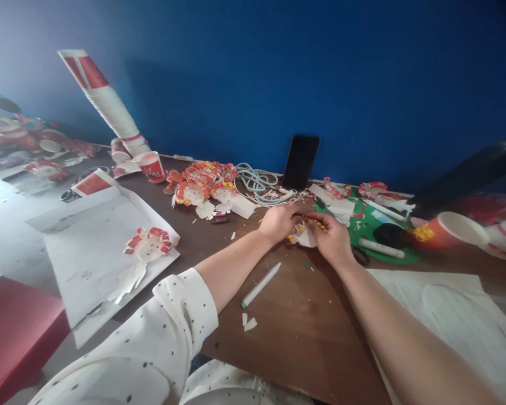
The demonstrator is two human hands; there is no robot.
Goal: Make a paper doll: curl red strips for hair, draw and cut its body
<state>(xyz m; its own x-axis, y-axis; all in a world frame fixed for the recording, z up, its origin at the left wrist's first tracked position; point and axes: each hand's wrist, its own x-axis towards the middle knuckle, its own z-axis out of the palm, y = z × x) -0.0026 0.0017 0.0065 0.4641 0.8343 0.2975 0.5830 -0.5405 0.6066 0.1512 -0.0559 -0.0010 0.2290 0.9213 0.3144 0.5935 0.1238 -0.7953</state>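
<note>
Both my hands meet over the brown table, with their fingertips together on a small paper-cup craft piece (306,236) that has a white body and a red and yellow curled edge. My left hand (280,222) pinches its upper left side, the fingers closed. On the other side, my right hand (332,235) grips the right edge between thumb and fingers. The fingers cover much of the piece. A white marker with a green end (261,284) lies on the table in front of my hands, near some paper scraps (249,323).
Behind my hands, a dark phone (301,163) leans on the blue wall beside a light blue cable (257,183). Similar red and white crafts (202,185) are piled left of it. A tall stack of cups (109,107) tilts at the left. A green sheet (369,225) lies right.
</note>
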